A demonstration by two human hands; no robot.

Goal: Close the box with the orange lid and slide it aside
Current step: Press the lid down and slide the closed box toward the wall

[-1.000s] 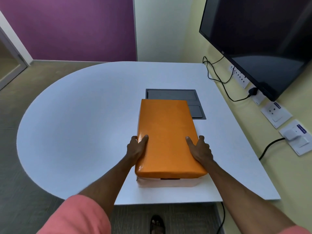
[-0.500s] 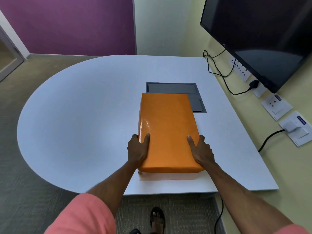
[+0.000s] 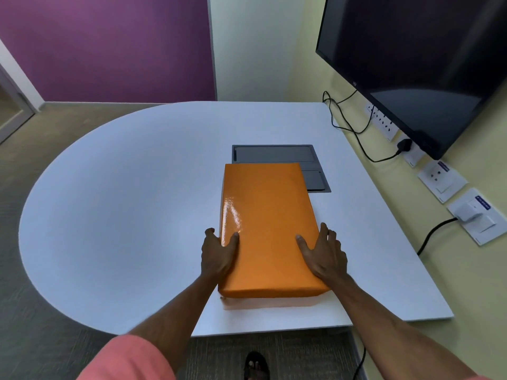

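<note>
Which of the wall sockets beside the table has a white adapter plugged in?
The nearest wall plate, closest to the camera: a white adapter with a black cable sits in it. The middle plate is empty.

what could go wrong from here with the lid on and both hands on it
The orange lid may not be fully seated: a pale strip of box shows under its near edge, so a slide could shift it. The left hand and right hand press only the near half. Pushed forward, the box could catch on the recessed grey panel.

Purple wall (image 3: 109, 45), pale table (image 3: 123, 201), wall-mounted screen (image 3: 425, 58), grey carpet (image 3: 49, 338).
</note>
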